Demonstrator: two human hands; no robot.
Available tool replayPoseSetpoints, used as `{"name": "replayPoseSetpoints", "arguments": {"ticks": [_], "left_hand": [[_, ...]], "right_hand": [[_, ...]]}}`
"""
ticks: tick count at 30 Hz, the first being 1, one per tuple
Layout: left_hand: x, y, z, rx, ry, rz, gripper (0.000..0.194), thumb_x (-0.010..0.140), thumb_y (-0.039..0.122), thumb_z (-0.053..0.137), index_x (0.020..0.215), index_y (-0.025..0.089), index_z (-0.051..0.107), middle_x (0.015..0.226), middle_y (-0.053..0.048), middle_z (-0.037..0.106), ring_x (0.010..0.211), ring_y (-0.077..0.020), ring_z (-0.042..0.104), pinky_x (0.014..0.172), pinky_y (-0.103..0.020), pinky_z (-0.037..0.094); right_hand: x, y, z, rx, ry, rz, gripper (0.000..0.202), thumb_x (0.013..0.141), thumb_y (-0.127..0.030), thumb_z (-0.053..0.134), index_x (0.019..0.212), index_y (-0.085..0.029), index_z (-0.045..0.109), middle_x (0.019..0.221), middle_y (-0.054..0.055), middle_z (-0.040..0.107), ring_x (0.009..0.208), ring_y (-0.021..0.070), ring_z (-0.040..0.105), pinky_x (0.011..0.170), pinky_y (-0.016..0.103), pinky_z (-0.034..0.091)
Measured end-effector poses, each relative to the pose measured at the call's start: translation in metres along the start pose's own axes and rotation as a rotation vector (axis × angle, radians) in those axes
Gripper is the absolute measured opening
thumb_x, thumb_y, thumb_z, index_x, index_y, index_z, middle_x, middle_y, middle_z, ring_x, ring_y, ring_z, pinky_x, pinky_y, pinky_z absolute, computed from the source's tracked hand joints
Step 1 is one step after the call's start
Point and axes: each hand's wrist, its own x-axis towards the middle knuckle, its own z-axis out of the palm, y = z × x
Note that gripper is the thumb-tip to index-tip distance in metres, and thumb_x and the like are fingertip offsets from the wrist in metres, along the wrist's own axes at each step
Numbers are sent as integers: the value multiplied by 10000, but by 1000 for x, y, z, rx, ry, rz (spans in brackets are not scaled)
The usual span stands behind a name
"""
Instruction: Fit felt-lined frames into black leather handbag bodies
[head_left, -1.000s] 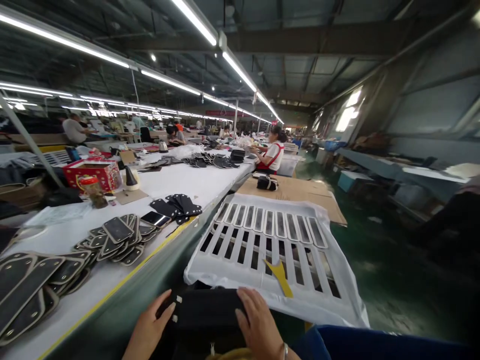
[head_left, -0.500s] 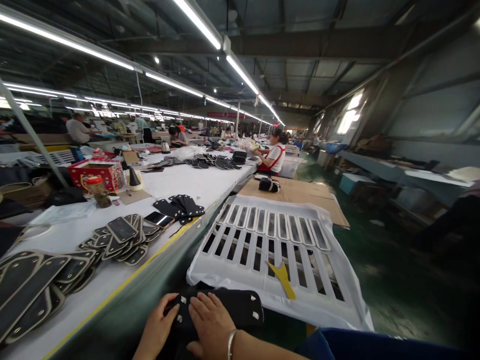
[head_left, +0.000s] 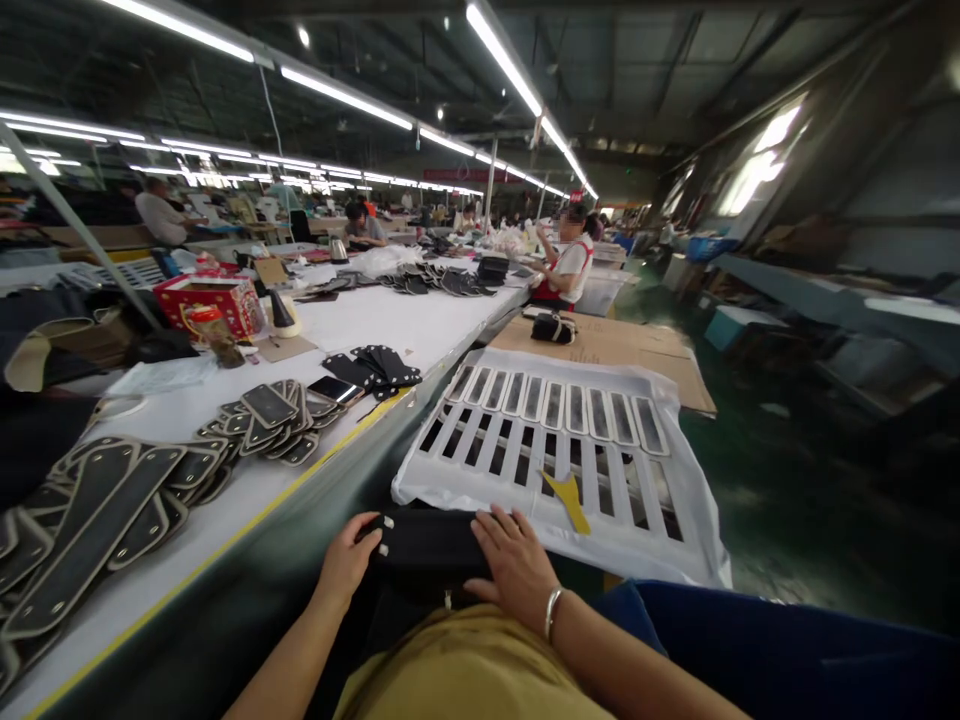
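- Black, long, flat piece with white tabs [head_left: 431, 541] lies close before the person's body, its long axis going from left to right.
- Left hand [head_left: 343, 562] grips its left end; right hand [head_left: 519, 568], open, rests upon its right part.
- Red banner [head_left: 469, 176] far behind: its writing, I cannot read.

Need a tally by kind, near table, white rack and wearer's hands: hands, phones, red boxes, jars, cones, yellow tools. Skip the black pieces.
Hands, left hand and right hand: 2
Phone: 1
Red box: 1
Jar: 1
Black cone: 1
Yellow tool: 1
Total: 7
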Motion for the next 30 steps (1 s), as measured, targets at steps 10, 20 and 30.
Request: {"name": "replayPoseSetpoints", "arguments": {"ticks": [10, 20, 30], "left_hand": [[-2, 36, -7, 677, -337, 669, 792, 674, 509, 649, 1344, 210, 353, 1414, -97, 377, 1303, -262, 322, 1102, -444, 172], [18, 47, 37, 841, -405, 835, 741, 515, 475, 723, 1126, 123, 498, 1100, -147, 578, 990, -306, 551, 876, -409, 422], [13, 47, 25, 818, -473, 785, 894, 506, 552, 740, 1242, 147, 434, 1226, -146, 532, 1095, -301, 512, 970, -422, 350]], "right_hand": [[14, 19, -13, 33, -80, -42, 874, 655, -545, 676, 1338, -85, 383, 1372, 172, 398, 1265, 297, 340, 1082, 463, 213], [71, -1, -9, 14, -300, -74, 681, 541, -521, 703, 1060, -115, 529, 1005, 141, 608, 911, 283, 584, 794, 351, 452], [62, 4, -13, 37, -331, -75, 909, 539, -680, 676, 1223, -125, 452, 1087, 135, 582, 1002, 309, 547, 843, 399, 431]]}}
